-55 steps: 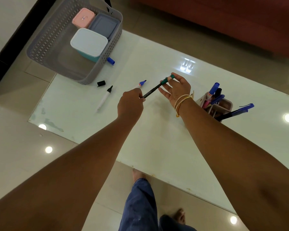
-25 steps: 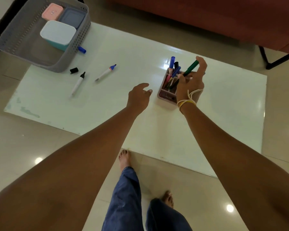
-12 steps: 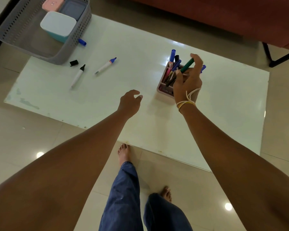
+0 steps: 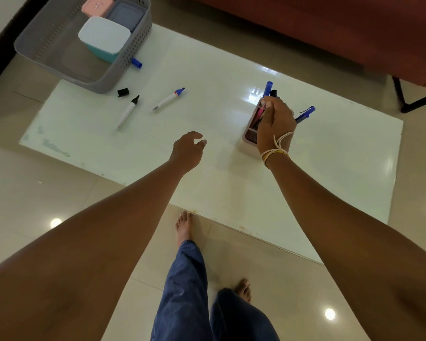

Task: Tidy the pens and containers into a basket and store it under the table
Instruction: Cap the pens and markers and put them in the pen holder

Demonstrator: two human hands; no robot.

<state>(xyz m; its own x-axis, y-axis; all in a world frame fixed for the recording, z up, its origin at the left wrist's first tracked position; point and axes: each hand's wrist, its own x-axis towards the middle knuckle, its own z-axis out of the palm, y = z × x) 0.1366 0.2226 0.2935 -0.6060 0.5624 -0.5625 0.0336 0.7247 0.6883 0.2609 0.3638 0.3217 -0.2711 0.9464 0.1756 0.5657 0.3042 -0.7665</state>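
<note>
My right hand (image 4: 274,124) is curled over the top of the pink pen holder (image 4: 249,135), fingers bunched among its pens; the green pen is hidden. Blue pens (image 4: 268,88) stick out of the holder. My left hand (image 4: 188,150) hovers open above the white table (image 4: 207,173), holding nothing. A black marker (image 4: 129,110) without its cap, a black cap (image 4: 123,92), a blue marker (image 4: 167,99) and a blue cap (image 4: 136,63) lie loose at the far left. The grey basket (image 4: 123,70) holds a white-lidded teal container (image 4: 103,36), a pink one (image 4: 97,4) and a grey-blue one (image 4: 126,14).
The basket overhangs the table's far left corner. A red-brown sofa (image 4: 330,25) with a black leg (image 4: 408,104) stands behind the table. My feet and blue trousers (image 4: 182,279) are at the near edge, on a glossy tiled floor.
My right hand carried the green pen from the table's middle to the holder and lowered it in; the pen is out of sight now. My left hand let go and drew back.
</note>
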